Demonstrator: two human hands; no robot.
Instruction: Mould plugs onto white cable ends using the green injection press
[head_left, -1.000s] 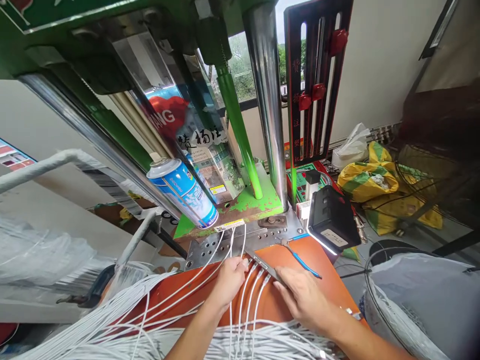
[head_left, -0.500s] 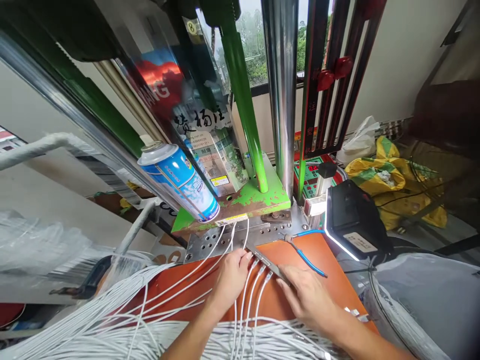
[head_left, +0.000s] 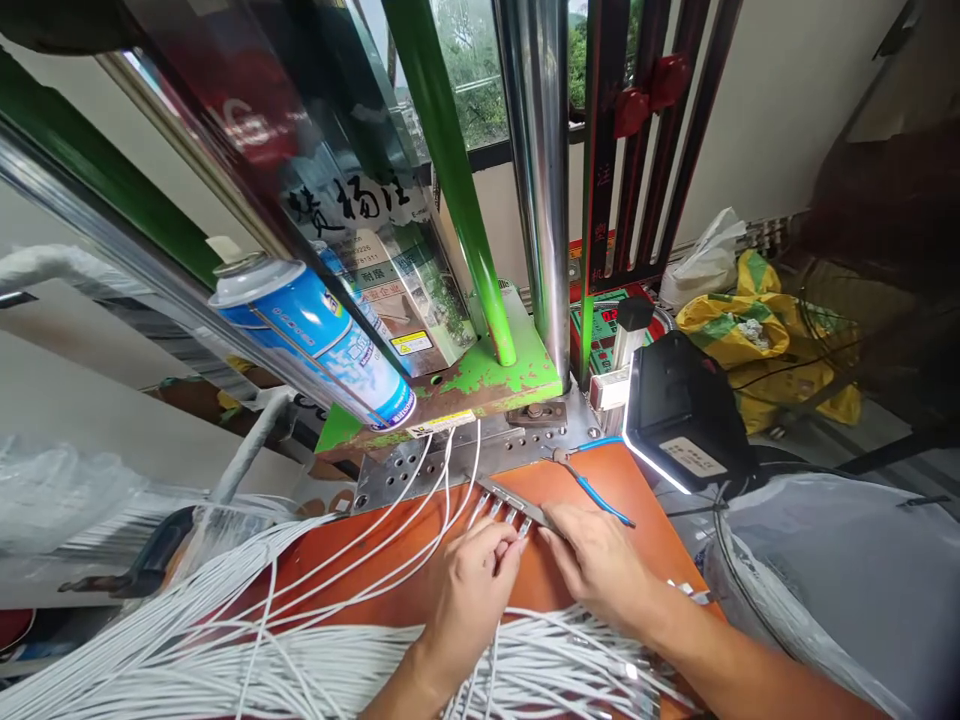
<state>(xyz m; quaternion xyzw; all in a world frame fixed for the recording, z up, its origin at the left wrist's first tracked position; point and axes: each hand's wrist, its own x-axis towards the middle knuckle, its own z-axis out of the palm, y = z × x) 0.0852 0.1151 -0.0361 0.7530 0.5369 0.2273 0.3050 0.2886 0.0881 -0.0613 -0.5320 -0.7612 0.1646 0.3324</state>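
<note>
My right hand [head_left: 596, 560] grips the near right end of a narrow metal bar [head_left: 510, 497] tilted over the orange work surface. Several clear plugs on white cables sit in a row along the bar's near edge; one clear plug [head_left: 495, 507] shows near the middle. My left hand [head_left: 480, 570] is closed, its thumb and fingertips pinching the cable plug [head_left: 524, 527] nearest my right hand. Part of that plug and the cables below are hidden behind the left fingers. Beyond the bar, white cables [head_left: 448, 465] come out from under the green press plate [head_left: 510, 375].
Blue-handled cutting pliers [head_left: 592, 492] lie at the back right of the orange surface [head_left: 630, 480]. A large bundle of white cables [head_left: 337, 650] covers its front. A blue spray can [head_left: 322, 335] leans on the press at left. A black lamp [head_left: 686, 415] stands at right.
My left hand has moved down and right, from the bar's far end to the plug nearest my right hand. The view has shifted slightly; my right hand still holds the bar.
</note>
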